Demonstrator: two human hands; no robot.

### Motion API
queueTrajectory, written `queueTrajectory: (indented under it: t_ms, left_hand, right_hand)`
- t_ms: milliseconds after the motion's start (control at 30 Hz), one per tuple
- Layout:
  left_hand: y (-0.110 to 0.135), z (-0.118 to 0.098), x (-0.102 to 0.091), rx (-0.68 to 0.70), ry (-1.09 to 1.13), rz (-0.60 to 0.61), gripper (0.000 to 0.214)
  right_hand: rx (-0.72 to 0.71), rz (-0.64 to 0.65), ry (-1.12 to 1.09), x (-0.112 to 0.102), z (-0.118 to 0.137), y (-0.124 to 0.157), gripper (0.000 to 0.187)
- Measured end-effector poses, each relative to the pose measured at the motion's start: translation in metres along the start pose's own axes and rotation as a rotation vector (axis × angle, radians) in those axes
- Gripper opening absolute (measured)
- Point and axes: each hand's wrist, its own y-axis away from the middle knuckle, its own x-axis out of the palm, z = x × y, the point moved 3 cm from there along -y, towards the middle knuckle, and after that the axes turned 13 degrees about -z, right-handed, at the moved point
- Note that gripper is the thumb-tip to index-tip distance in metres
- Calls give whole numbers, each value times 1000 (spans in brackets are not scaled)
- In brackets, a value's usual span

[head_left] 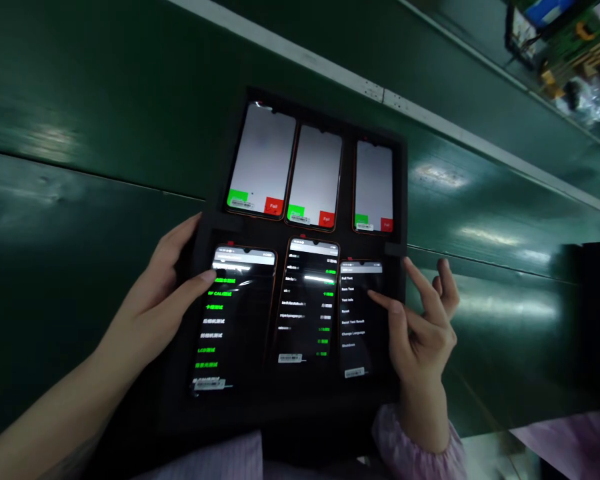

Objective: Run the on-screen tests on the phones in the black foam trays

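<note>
A black tray (300, 403) carries two rows of smartphones with lit screens. My left hand (155, 293) grips its left side, thumb lying over the upper left of the lower-left phone (243, 313), which shows a list in green and white. The lower-middle phone (307, 307) has a similar, blurred list. My right hand (425, 330) has its fingers apart, the index fingertip at the screen of the lower-right phone (360, 320), on a menu near "Item Test". Three upper phones, left (263, 157), middle (314, 170) and right (374, 177), show pale screens with green and red "Fail" boxes.
Under and behind the tray is a green work surface (105, 87), crossed by a pale strip (290, 40). Clear plastic wrapping (587, 100) and other items lie at the upper right. Purple fabric (575, 440) shows at the lower right.
</note>
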Motion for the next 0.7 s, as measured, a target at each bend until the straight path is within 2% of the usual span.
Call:
queueTrajectory:
  t_ms: [233,367,467,567,700]
  left_hand:
    - [2,-1,2,-12,42,-10,65]
    - [1,-1,1,13,81,23,68]
    - [-1,-1,-1,16,93,48,70]
    - [-1,2,-5,33,56,118,75]
    - [1,11,-15,187,-122,270,95]
  right_hand:
    - [-38,64,3,7,0,3,29]
    - [-25,90,-34,0,3,1,31]
    - [-48,149,-90,-6,16,0,32]
    - [-129,253,-174,-5,36,5,30]
    - [-216,382,-243,5,55,16,28]
